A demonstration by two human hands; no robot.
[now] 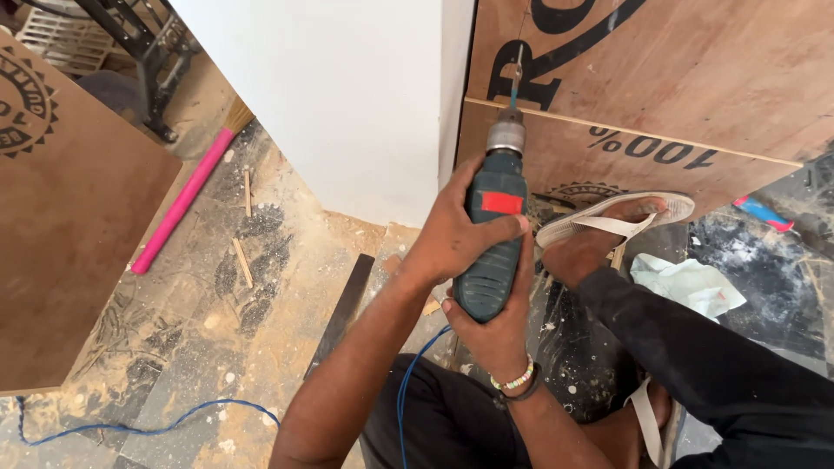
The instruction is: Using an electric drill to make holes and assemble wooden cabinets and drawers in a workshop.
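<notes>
A dark green electric drill (pixel 492 227) with a red patch points away from me, its bit (pixel 515 85) touching the plywood panel (pixel 695 78) near a seam. My left hand (pixel 452 234) wraps the drill's body from the left, fingers across it. My right hand (pixel 499 326), with a bead bracelet and a dark band at the wrist, grips the drill's rear from below. A blue cord (pixel 408 391) trails down from the drill.
A white board (pixel 347 95) stands left of the plywood. My foot in a white sandal (pixel 612 221) rests against the panel. A pink-handled broom (pixel 187 195), wood slivers, sawdust, a dark strip (pixel 343 308) and crumpled paper (pixel 691 285) lie on the floor. Another plywood sheet (pixel 69 226) leans at left.
</notes>
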